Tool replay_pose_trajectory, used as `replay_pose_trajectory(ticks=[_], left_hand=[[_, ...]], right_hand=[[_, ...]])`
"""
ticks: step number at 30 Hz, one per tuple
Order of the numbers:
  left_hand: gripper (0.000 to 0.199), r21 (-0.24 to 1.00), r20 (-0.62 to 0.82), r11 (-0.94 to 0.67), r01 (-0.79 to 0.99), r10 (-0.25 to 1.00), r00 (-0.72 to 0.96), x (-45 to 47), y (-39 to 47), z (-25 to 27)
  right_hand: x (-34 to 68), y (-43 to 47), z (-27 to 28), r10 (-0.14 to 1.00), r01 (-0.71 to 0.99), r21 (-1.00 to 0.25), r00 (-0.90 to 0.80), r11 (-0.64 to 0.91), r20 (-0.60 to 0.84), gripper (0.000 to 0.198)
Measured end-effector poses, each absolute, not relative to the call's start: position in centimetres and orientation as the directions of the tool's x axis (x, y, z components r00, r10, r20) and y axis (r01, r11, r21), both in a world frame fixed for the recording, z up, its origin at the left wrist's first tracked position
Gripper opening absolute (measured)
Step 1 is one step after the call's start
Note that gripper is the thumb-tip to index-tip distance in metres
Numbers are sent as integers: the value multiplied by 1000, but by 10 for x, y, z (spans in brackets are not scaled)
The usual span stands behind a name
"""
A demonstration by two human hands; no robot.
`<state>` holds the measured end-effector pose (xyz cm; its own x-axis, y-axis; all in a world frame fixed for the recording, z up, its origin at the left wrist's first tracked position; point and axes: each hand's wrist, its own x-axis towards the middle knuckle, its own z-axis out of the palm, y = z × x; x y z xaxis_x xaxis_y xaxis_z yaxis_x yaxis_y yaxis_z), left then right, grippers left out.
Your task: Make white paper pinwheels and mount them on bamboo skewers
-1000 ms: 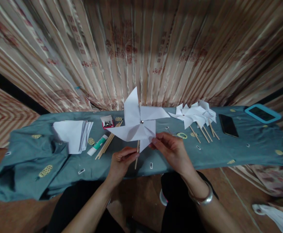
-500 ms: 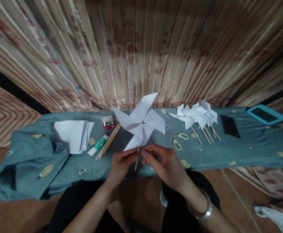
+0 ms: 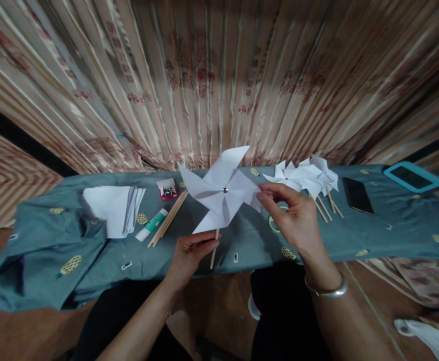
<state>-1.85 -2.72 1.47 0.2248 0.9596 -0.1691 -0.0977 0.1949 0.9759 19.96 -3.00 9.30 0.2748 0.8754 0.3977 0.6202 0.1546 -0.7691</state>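
Note:
A white paper pinwheel (image 3: 219,193) with a silver pin at its centre is held up above the table's near edge. My left hand (image 3: 191,255) is closed around its wooden stick (image 3: 213,255), just below the blades. Thumb and forefinger of my right hand (image 3: 292,215) come together at the tip of the right-hand blade, apparently pinching it. Behind my right hand lie the scissors (image 3: 274,224), mostly hidden, with part of a yellow-green handle showing.
Several finished pinwheels (image 3: 309,175) lie at the back right, near a phone (image 3: 358,195) and a blue-framed device (image 3: 413,177). To the left are wooden sticks (image 3: 169,218), a glue stick (image 3: 152,224), a small red box of pins (image 3: 167,189) and stacked white paper (image 3: 114,208).
My right hand has moved from beside the stick up and right to the right-hand blade. The pinwheel has shifted slightly right, with my left hand still on its stick.

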Motion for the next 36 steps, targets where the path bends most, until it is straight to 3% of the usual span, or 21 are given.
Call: replay_pose_trajectory(ticks=[12,23,36], left_hand=[[14,980,-127,157,-119,964,232,-20,-26,17],[16,985,-112,138,-103,968,225,-22,-26,15],[13,984,-103,134,-118,966,238,-21,-26,16]], right_hand=[[188,-37,81,935,374,-921,274,113,226,15],[175,-45,70,961,309,-946,218,96,169,22],[151,-47,67,994,110,-992,87,55,64,28]])
